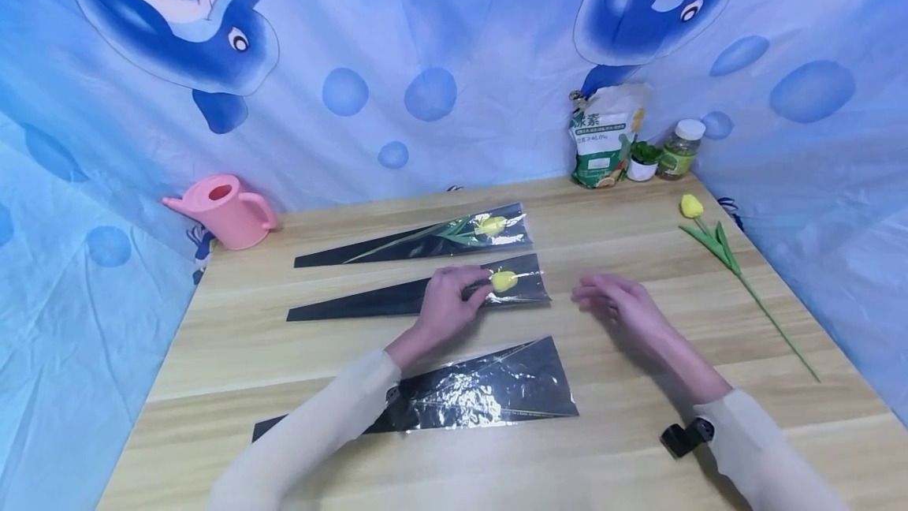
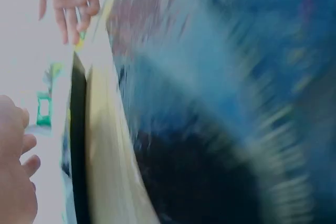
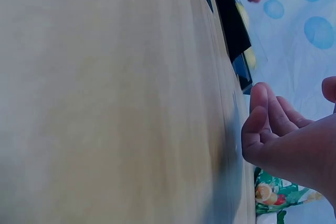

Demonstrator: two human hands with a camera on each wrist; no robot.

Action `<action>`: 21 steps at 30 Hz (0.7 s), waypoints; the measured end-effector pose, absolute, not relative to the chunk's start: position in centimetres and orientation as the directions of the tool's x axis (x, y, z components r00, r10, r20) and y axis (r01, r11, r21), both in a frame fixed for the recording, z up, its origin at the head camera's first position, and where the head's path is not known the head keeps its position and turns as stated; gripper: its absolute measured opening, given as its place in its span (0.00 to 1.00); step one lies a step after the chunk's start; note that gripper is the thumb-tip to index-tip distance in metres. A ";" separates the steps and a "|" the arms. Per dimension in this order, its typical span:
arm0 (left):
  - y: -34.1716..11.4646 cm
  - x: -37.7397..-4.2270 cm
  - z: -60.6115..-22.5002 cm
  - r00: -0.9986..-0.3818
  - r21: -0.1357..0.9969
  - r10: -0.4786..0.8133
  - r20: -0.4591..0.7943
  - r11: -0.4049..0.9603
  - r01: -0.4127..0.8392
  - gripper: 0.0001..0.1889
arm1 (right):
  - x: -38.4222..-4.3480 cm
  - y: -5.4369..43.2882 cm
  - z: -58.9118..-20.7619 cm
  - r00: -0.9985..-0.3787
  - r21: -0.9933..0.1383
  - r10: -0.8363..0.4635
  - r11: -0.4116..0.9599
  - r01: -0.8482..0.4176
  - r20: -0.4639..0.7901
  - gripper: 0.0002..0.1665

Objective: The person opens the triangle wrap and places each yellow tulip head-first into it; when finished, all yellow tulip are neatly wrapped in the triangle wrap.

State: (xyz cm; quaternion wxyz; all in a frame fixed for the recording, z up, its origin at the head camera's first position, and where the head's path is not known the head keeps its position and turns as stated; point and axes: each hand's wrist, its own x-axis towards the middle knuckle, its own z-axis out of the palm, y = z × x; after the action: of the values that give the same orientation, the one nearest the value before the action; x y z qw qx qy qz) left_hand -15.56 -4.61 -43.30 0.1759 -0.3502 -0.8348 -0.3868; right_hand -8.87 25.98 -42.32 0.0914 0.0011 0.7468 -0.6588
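Left sleeve [image 1: 312,436] overhangs near wrapper [image 1: 500,385], right hand [image 1: 626,306] clear of its edges

The loosely bent right fingers [image 3: 278,116] hang above the wooden table [image 3: 115,98] near a black wrapper [image 3: 232,32].

From the head we see bright, even light, with glare off the front black sleeve [image 1: 489,393] at six o'clock. Our left wrist view washes out towards nine o'clock and blurs towards three; our right is dimmer, a soft shadow crossing the bench [image 3: 115,103] at five.
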 end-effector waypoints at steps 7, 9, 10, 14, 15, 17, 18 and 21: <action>-5.5 -10.6 -42.1 -0.659 0.574 0.570 0.490 0.359 0.736 0.11 | -7.8 26.6 -41.9 -0.984 -0.975 -0.133 0.202 0.090 -0.118 0.35; -5.7 -9.3 -42.2 -0.679 0.604 0.592 0.434 0.368 0.707 0.12 | -7.3 26.5 -41.9 -0.982 -0.976 -0.143 0.199 0.091 -0.121 0.33; -5.8 -8.7 -42.3 -0.691 0.615 0.598 0.406 0.380 0.691 0.13 | -7.1 26.5 -41.9 -0.981 -0.977 -0.152 0.190 0.092 -0.122 0.32; -6.0 -6.8 -42.8 -0.740 0.645 0.596 0.312 0.440 0.625 0.19 | -6.2 26.1 -42.2 -0.975 -0.982 -0.192 0.168 0.082 -0.115 0.29; -6.1 -6.4 -43.0 -0.750 0.643 0.593 0.294 0.458 0.614 0.20 | -6.0 26.0 -42.3 -0.973 -0.984 -0.200 0.160 0.084 -0.115 0.29; -6.2 -5.7 -43.3 -0.764 0.645 0.589 0.263 0.482 0.594 0.23 | -5.8 25.7 -42.5 -0.971 -0.984 -0.211 0.161 0.078 -0.112 0.29; -6.2 -5.4 -43.4 -0.769 0.646 0.588 0.251 0.489 0.586 0.24 | -5.7 25.6 -42.5 -0.970 -0.984 -0.214 0.162 0.079 -0.113 0.29; -6.3 -4.5 -43.9 -0.773 0.643 0.591 0.232 0.503 0.577 0.27 | -5.5 25.4 -42.8 -0.967 -0.981 -0.222 0.175 0.084 -0.123 0.28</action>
State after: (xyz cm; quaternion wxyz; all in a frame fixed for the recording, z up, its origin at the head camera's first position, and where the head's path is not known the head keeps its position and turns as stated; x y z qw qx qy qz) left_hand -4.53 -6.31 -43.86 -0.0090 -0.3368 -0.8669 -0.3674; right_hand -5.52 25.40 -42.77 0.1194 -0.0453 0.7570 -0.6408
